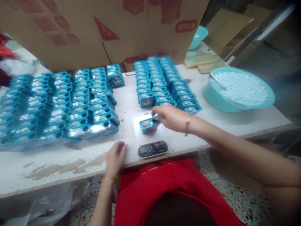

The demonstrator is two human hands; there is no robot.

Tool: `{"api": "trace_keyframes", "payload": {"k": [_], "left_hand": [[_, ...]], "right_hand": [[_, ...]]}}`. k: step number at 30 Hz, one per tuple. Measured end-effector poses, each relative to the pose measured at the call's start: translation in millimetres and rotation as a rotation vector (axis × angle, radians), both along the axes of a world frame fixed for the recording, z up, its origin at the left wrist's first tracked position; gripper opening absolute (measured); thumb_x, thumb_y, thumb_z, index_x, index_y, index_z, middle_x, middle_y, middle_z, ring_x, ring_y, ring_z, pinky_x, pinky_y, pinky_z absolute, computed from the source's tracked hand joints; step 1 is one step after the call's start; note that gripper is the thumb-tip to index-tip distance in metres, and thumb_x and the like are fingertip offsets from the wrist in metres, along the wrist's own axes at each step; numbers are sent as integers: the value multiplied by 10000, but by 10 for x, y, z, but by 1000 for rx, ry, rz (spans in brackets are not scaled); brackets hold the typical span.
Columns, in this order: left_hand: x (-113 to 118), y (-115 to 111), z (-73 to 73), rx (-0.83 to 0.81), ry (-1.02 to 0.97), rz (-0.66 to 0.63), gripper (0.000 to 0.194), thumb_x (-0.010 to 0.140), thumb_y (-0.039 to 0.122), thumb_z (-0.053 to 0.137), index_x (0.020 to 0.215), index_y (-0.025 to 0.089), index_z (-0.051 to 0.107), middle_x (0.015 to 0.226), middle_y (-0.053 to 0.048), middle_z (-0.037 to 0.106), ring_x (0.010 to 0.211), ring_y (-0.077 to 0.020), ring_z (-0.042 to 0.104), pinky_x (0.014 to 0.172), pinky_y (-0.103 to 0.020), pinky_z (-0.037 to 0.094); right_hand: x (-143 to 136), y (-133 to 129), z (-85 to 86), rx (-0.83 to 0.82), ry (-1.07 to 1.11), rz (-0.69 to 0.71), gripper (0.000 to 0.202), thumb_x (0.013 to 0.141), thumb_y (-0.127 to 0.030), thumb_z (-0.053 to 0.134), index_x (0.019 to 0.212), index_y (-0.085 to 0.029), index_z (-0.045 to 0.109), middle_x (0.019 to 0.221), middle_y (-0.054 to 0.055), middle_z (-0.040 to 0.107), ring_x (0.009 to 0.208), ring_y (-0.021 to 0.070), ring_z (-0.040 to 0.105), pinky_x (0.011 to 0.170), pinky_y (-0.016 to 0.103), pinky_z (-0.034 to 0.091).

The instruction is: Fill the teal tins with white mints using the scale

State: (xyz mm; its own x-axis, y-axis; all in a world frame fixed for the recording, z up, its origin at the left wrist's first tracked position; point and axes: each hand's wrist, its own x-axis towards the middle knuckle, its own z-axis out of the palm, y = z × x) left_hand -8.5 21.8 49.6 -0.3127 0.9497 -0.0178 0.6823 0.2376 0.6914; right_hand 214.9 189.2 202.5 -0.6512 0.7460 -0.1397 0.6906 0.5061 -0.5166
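Blue containers (81, 105) stand rowed, one container (146, 126) seemingly mid-weighing on the scale (152, 149), plentiful pellets (244, 88) left, grip unclear at the right hand (171, 117), loosely spread at the left hand (115, 158).

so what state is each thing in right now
Scale, flat, display unreadable
Blue container, upright on the scale
Right hand, at the container's corner
Left hand, loosely curled, nothing visible in it
Large bowl, filled with white pieces
Left container group, in rows
Right container group, in rows
Cardboard, standing upright
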Motion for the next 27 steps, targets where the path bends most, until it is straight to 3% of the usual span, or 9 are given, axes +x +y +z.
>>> {"api": "trace_keyframes", "payload": {"k": [3, 6, 10, 15, 20, 27], "left_hand": [[-2, -1, -3, -3, -9, 0, 304, 841, 462, 469, 897, 183, 576, 839, -49, 637, 741, -164, 587, 717, -288, 473], [-1, 5, 21, -2, -6, -3, 289, 847, 446, 479, 902, 179, 576, 850, -48, 634, 755, -163, 585, 724, -288, 466], [50, 65, 170, 116, 58, 21, 244, 852, 392, 510, 923, 171, 585, 851, -45, 637, 733, -152, 579, 718, -284, 466], [241, 230, 533, 459, 266, -135, 214, 846, 256, 541, 1044, 191, 593, 998, -80, 622, 931, -185, 576, 845, -335, 459], [487, 406, 756, 500, 492, -316, 338, 828, 280, 570, 1165, 254, 575, 1228, -101, 545, 1135, -248, 495, 968, -432, 373], [697, 604, 781, 443, 604, -402, 417, 830, 344, 574, 1236, 271, 510, 1370, -93, 448, 1273, -278, 378, 1034, -467, 278]], "right_hand": [[165, -38, 58, -116, 203, -87, 109, 819, -141, 551, 893, -142, 632, 747, 6, 588, 710, 128, 528, 674, 254, 374], [429, -129, -16, -439, 465, -226, 130, 829, -256, 570, 888, -146, 609, 663, -20, 532, 556, 78, 451, 535, 220, 332], [827, -354, -447, -801, 717, -568, 286, 731, -390, 696, 891, -171, 609, 678, -19, 538, 491, 46, 378, 449, 206, 244], [1118, -655, -1064, -962, 868, -854, 308, 664, -388, 751, 850, -168, 643, 710, -8, 544, 510, 48, 391, 418, 194, 255], [1139, -789, -1282, -1016, 929, -897, 307, 656, -386, 757, 818, -157, 633, 677, -19, 530, 486, 36, 371, 392, 177, 223], [1122, -820, -1415, -1072, 969, -892, 277, 685, -386, 744, 809, -168, 625, 701, -13, 542, 510, 42, 388, 403, 169, 259]]}}
